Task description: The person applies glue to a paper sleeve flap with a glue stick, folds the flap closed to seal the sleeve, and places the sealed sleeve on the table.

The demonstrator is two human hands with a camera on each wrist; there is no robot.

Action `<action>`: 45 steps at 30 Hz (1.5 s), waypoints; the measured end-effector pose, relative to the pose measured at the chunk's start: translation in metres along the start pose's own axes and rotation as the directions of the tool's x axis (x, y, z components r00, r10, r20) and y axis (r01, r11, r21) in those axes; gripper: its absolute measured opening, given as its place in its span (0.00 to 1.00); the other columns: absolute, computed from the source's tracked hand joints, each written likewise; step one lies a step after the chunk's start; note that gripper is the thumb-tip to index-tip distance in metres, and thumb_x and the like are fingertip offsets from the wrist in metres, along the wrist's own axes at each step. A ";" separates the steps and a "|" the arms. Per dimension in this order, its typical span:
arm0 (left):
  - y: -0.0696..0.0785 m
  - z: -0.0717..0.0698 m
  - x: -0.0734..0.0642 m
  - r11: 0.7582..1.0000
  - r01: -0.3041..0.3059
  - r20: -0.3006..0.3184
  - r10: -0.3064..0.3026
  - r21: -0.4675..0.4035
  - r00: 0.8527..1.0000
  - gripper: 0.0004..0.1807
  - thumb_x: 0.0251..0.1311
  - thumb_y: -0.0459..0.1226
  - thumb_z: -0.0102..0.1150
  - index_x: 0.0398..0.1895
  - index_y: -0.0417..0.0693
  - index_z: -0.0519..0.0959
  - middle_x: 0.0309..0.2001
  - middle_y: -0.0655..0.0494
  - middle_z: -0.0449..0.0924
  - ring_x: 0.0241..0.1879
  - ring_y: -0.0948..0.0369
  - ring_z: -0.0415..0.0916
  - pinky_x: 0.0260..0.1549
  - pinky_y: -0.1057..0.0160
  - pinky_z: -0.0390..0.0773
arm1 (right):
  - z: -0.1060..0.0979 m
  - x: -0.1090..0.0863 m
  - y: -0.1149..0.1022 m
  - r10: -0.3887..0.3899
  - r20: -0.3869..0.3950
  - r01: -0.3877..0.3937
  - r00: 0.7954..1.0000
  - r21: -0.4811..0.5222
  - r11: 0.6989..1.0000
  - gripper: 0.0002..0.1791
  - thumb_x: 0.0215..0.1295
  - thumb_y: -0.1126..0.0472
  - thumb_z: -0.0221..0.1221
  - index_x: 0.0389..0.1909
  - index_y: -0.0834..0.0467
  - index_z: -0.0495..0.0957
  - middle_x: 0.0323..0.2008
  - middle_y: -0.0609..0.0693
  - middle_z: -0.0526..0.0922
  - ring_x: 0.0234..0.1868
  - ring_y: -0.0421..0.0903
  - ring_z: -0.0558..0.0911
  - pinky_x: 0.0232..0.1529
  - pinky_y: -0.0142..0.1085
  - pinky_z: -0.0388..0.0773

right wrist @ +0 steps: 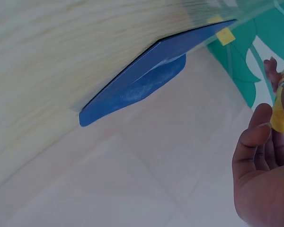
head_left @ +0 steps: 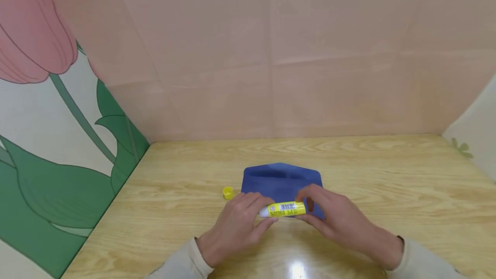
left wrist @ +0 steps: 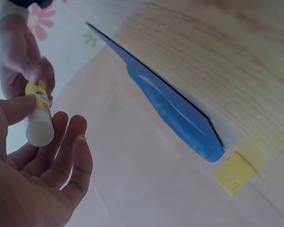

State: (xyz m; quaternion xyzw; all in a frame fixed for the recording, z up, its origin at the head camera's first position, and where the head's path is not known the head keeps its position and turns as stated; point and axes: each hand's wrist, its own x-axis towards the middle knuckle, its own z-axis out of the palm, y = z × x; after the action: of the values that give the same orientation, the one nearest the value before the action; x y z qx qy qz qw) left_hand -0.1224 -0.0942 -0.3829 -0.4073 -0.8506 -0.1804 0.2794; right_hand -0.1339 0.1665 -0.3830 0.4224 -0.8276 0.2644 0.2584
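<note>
Both hands hold a yellow glue stick [head_left: 287,209] level above the table. My left hand [head_left: 239,224] pinches its white end between thumb and fingers. The right hand [head_left: 342,215] grips the yellow end. A barcode and printed text show on the glue stick's side in the head view. Behind and partly under the hands lies a blue envelope [head_left: 277,188], its flap [left wrist: 175,116] standing open on the far side. The yellow cap [head_left: 227,192] rests on the table just left of the envelope.
The wood-grain table [head_left: 186,171] runs back to a pinkish, creased backdrop [head_left: 217,55]. A panel with a printed tulip [head_left: 35,29] stands along the left side. At the right is a pale panel [head_left: 476,132] with a small green print.
</note>
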 end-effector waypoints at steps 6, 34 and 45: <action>-0.002 0.001 0.000 1.000 -0.004 -0.018 0.003 -0.005 1.000 0.14 0.58 0.45 0.70 0.42 0.49 0.84 0.36 0.62 0.85 0.34 0.69 0.79 0.35 0.74 0.76 | 0.001 0.001 0.003 -0.005 -0.020 0.006 1.000 0.048 0.999 0.19 0.55 0.54 0.72 0.45 0.49 0.77 0.32 0.34 0.76 0.28 0.28 0.71 0.27 0.16 0.63; -0.004 -0.002 0.002 0.990 -0.135 -0.163 0.138 0.028 0.977 0.16 0.52 0.47 0.75 0.41 0.51 0.87 0.34 0.63 0.88 0.30 0.70 0.79 0.33 0.77 0.73 | 0.001 -0.002 -0.008 0.057 0.092 -0.049 0.994 -0.083 0.995 0.07 0.71 0.61 0.57 0.37 0.44 0.73 0.28 0.29 0.66 0.26 0.24 0.63 0.28 0.20 0.62; -0.003 0.001 0.001 0.987 -0.160 -0.167 0.163 0.029 0.972 0.16 0.51 0.47 0.75 0.41 0.50 0.86 0.34 0.62 0.88 0.29 0.69 0.79 0.32 0.77 0.73 | 0.003 -0.002 -0.011 0.056 0.089 -0.052 0.994 -0.052 0.997 0.18 0.71 0.66 0.53 0.23 0.44 0.65 0.21 0.30 0.54 0.22 0.23 0.53 0.24 0.15 0.53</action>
State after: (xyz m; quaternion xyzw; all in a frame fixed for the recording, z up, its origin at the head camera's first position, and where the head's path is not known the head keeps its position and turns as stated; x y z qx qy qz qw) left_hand -0.1256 -0.0954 -0.3832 -0.4561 -0.7892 -0.1844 0.3675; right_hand -0.1244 0.1598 -0.3838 0.4049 -0.8558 0.2314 0.2238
